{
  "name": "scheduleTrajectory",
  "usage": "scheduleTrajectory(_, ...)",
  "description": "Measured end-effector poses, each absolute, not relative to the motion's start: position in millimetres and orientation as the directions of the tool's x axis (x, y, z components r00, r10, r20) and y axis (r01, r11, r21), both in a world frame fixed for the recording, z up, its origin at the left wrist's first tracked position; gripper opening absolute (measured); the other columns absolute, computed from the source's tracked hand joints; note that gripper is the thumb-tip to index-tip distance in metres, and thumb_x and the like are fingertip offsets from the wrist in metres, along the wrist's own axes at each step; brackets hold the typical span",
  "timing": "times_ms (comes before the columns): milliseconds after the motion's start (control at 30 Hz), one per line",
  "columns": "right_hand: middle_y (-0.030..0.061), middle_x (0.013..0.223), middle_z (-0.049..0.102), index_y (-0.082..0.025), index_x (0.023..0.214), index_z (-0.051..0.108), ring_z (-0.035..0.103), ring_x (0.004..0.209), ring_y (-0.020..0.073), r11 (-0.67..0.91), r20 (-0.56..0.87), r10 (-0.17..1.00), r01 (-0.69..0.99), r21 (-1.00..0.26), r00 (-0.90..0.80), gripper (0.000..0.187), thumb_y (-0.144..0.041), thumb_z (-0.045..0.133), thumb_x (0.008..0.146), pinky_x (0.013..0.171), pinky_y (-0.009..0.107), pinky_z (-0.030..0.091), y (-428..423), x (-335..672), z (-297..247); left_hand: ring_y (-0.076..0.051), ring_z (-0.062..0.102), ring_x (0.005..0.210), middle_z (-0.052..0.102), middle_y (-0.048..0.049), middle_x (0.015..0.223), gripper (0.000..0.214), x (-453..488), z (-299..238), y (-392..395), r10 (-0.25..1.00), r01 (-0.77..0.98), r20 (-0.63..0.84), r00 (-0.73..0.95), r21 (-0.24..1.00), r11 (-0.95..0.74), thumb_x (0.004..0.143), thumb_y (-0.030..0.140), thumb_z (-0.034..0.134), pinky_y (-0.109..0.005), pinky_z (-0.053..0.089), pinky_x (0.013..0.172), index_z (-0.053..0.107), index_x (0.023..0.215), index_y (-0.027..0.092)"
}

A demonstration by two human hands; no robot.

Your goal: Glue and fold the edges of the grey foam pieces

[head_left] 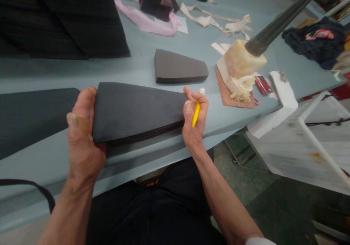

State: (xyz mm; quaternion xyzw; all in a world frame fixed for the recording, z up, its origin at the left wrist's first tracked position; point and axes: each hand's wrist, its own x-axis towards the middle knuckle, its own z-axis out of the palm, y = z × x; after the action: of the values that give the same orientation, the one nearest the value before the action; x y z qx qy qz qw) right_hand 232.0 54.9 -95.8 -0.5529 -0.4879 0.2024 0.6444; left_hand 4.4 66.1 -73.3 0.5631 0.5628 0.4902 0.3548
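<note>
A stack of dark tapered sheet pieces [139, 110] lies near the table's front edge, its wide end to the left. My left hand [84, 135] is pressed against that wide end, fingers along the edge and thumb raised. At the narrow end, my right hand [195, 119] bears on the stack with its fingers curled. Held in the right hand is a yellow pen-shaped stick [195, 114], pointing down. Behind the stack rests a smaller stack of dark grey tapered pieces [179, 66]. Another dark piece [30, 113] lies to the left, partly out of view.
Large black stacked sheets [62, 19] fill the back left of the table [142, 42]. A pale block with a dark handle [237, 62] stands on a brown board [222, 92]. Pink fabric strips [142, 20], cream strips [205, 19] and a red packet [263, 85] lie around.
</note>
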Motion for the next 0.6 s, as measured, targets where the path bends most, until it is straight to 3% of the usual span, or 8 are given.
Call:
scheduleTrajectory(100,0.0154,0.157,0.064,-0.029,0.126,0.048,0.06,0.154,0.0267,0.344,0.445,0.781,0.293,-0.892,0.438,0.027,-0.048,0.056,0.11,0.132,0.058,0.044,55,234,-100,-0.023,0.038,0.168,0.051,0.0027,0.174,0.072,9,-70,63,0.982,0.02,0.076,-0.172,0.997,-0.074,0.11,0.071,0.028,-0.04,0.032,0.141,0.056,0.163,0.031)
scheduleTrajectory(267,0.0151,0.155,0.065,-0.028,0.128,0.05,0.065,0.148,0.0287,0.412,0.529,0.715,0.337,-0.847,0.457,0.029,-0.048,0.059,0.11,0.132,0.062,0.041,57,235,-112,-0.029,0.038,0.169,0.058,-0.003,0.17,0.087,11,-76,64,0.976,-0.174,0.135,-0.171,0.971,-0.164,0.1,0.09,0.038,-0.047,0.03,0.142,0.068,0.153,0.027)
scheduleTrajectory(500,0.0163,0.156,0.065,-0.028,0.127,0.049,0.063,0.15,0.0296,0.411,0.572,0.695,0.411,-0.814,0.436,0.028,-0.047,0.058,0.11,0.133,0.067,0.037,56,233,-116,-0.035,0.04,0.167,0.054,-0.0024,0.173,0.1,2,-97,67,0.977,-0.158,0.168,-0.134,0.969,-0.189,0.092,0.101,0.028,-0.051,0.027,0.143,0.064,0.158,0.034)
scheduleTrajectory(600,0.0174,0.156,0.063,-0.028,0.129,0.047,0.061,0.153,0.0298,0.384,0.561,0.713,0.435,-0.815,0.422,0.028,-0.049,0.056,0.111,0.132,0.067,0.04,56,233,-116,-0.034,0.049,0.162,0.059,-0.0062,0.169,0.105,2,-100,69,0.975,-0.133,0.183,-0.129,0.971,-0.199,0.092,0.1,0.021,-0.051,0.036,0.139,0.061,0.161,0.033)
